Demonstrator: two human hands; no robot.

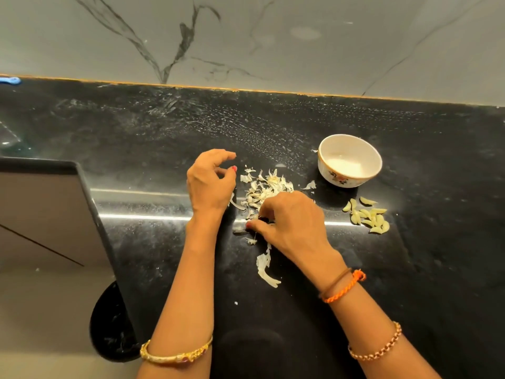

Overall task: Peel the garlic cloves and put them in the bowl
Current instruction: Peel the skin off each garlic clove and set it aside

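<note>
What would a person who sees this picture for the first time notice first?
First, the two hands in the middle of the black counter: the right hand reaches into a heap of pale garlic skins, and the left hand hovers beside it with fingers loosely curled. To the right stands a white bowl with no cloves visible inside, and nearer than it lie the peeled cloves in a small pile.
</note>
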